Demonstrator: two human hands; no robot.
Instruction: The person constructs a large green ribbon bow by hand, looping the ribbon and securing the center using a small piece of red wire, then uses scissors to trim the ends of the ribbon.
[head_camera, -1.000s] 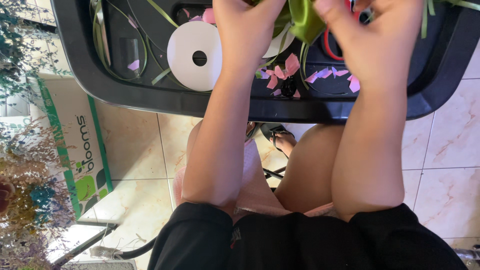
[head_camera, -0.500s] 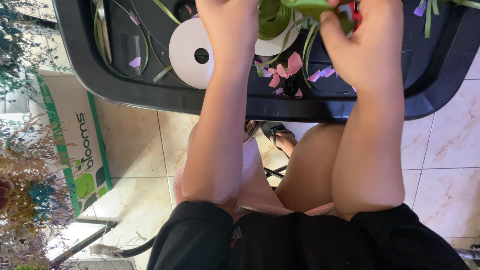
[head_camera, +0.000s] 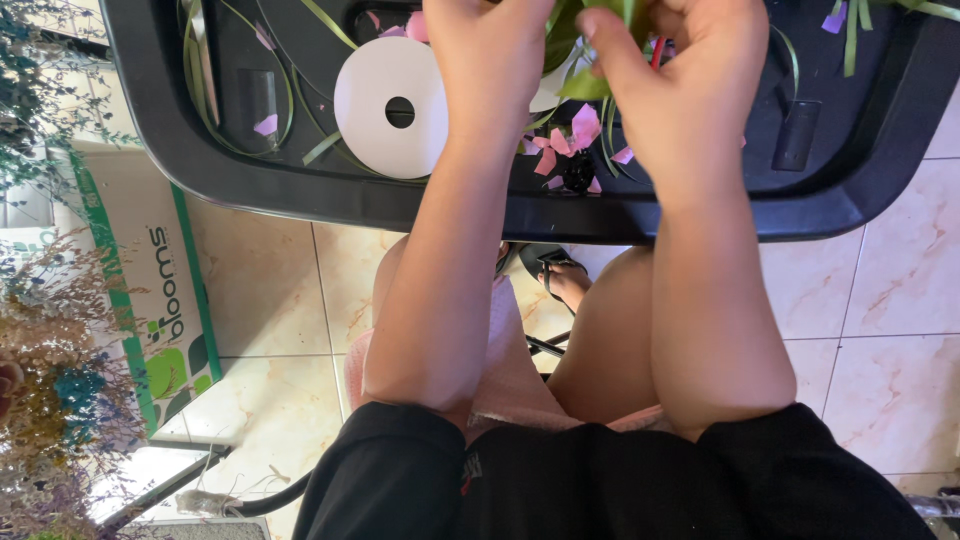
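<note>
Both hands' grip closed on green leaf strips (head_camera: 590, 80): right hand (head_camera: 690, 75) pinching, left hand (head_camera: 490, 60) clasping beside. Just left, white tape roll (head_camera: 392, 108) flat on black worktop (head_camera: 300, 190); pink scraps (head_camera: 565, 140) beneath. Far lower left, white-and-green box (head_camera: 165, 300) on floor.

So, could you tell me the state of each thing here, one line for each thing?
left hand: closed, at the green leaves
right hand: fingers pinching a green leaf strip
green leaf strip: bent, held between the hands
white ribbon spool: lying flat on the table
pink paper scraps: scattered loose on the table
black table: upright, littered with cuttings
cardboard box: standing on the floor
</note>
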